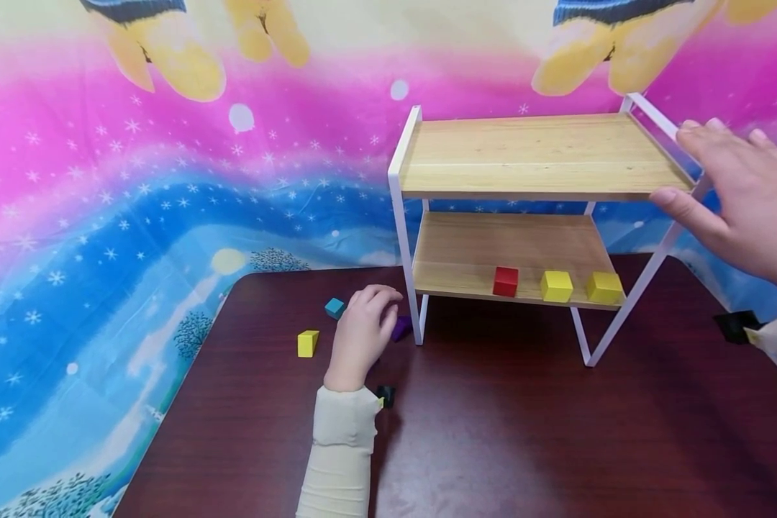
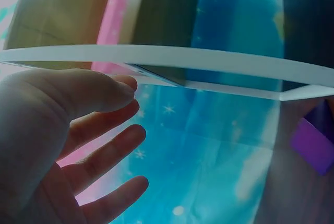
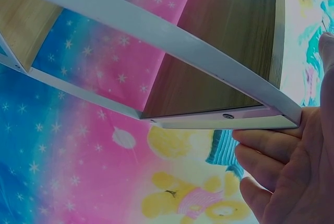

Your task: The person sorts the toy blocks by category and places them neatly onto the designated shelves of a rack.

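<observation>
printed cloth (image 1: 168, 180) is hung behind the table (image 1: 492, 446). the right hand (image 1: 747, 198) is held straight-fingered at the right edge of the rack (image 1: 544, 151), contact unclear; the left hand (image 1: 362, 327), fingers parted, empty, by its left upright (image 1: 406, 259). a purple block (image 1: 401, 329) is left there, a blue block (image 1: 334, 309) and yellow block (image 1: 307, 344) nearer the table's left edge; a red block (image 1: 506, 281) and yellow cubes (image 1: 557, 286) are lined along the rack's lower front edge. bracketing seems the step; gripping would call for curled fingers.

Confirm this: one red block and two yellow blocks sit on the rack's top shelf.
Not quite: the shelf is wrong. The red block and two yellow blocks sit on the lower shelf, not the top shelf, as the head view shows.
</observation>
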A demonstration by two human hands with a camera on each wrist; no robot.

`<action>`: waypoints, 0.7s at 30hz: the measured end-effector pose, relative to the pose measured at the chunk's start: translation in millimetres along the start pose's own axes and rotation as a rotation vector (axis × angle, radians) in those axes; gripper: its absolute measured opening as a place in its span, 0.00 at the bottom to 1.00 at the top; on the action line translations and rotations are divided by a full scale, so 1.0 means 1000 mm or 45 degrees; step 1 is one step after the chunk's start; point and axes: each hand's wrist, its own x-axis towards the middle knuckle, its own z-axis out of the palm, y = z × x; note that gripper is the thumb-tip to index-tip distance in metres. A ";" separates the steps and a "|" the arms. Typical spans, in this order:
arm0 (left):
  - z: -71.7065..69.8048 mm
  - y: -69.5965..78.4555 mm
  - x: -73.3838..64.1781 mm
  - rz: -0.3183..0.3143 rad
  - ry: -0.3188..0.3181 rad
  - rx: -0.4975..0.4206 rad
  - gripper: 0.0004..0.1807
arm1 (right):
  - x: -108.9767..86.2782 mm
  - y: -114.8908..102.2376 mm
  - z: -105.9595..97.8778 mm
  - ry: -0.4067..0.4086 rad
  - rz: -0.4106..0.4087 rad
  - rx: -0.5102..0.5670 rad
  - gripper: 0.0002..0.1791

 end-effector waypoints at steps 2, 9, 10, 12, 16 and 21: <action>0.003 -0.003 0.000 -0.030 -0.025 0.004 0.08 | 0.000 0.000 0.000 -0.009 0.007 -0.011 0.48; 0.011 -0.010 -0.001 -0.079 -0.054 0.015 0.07 | 0.000 0.000 -0.001 -0.020 0.009 -0.033 0.48; 0.012 -0.011 -0.001 -0.086 -0.058 0.013 0.07 | 0.000 0.000 -0.001 -0.016 0.006 -0.033 0.48; 0.014 -0.014 -0.001 -0.105 -0.070 0.018 0.07 | 0.000 0.000 -0.001 -0.010 0.002 -0.031 0.49; 0.017 -0.020 -0.003 -0.132 -0.087 0.027 0.08 | 0.000 0.000 -0.002 -0.017 0.005 -0.031 0.49; 0.017 -0.026 -0.004 -0.160 -0.101 0.014 0.08 | 0.000 -0.001 -0.002 -0.032 0.013 -0.036 0.49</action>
